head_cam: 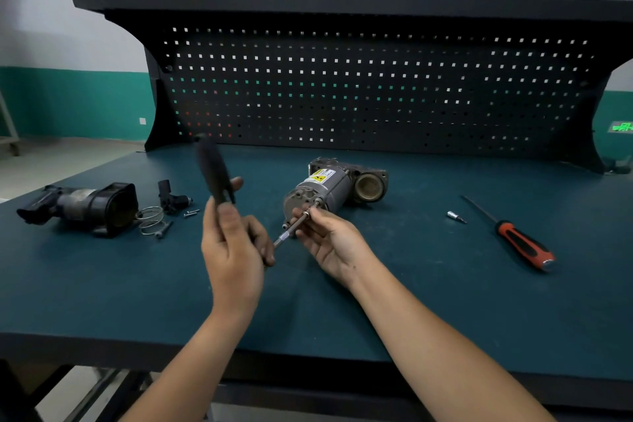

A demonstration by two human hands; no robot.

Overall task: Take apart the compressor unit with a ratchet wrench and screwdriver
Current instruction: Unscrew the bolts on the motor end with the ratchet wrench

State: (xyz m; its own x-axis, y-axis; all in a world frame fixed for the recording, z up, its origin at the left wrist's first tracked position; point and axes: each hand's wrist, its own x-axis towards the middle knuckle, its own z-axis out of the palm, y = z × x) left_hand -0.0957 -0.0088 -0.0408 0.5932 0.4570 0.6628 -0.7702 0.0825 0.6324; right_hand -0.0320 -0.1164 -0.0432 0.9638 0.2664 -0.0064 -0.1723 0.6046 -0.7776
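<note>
Parts lie far left on the teal bench mat (102,284): a black-and-grey plastic housing (80,207), a wire coil spring (150,220) and loose screws (191,213). The left hand (233,250) grips the black-handled ratchet wrench (214,171), handle raised and blurred, its steel extension (289,229) reaching the end face of the grey cylindrical compressor unit (329,187) mid-bench. The right hand (329,238) pinches that extension near the unit. Farther right lie a small silver bit (455,216) and a red-and-black screwdriver (520,240).
</note>
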